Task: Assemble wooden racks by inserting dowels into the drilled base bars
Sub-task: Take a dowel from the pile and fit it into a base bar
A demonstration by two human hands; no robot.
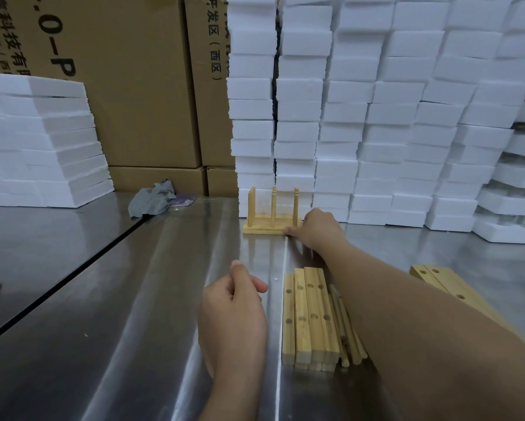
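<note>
The finished pale wooden rack [271, 221], upright dowels set in its flat base, stands at the far side of the steel table [133, 299] against stacked white foam blocks [376, 132]; we judge it light, stiff and apt to slide on the metal, best taken by the base, not the dowels. Our right hand [317, 227] grips the base's right end, thumb on its front edge. Our left hand [233, 302] hovers loosely curled, holding nothing, beside the stack of drilled base bars [308, 317] and loose dowels [346, 335]. The brown cardboard boxes [133, 101] read "科技有" and "发区(西区)"
</note>
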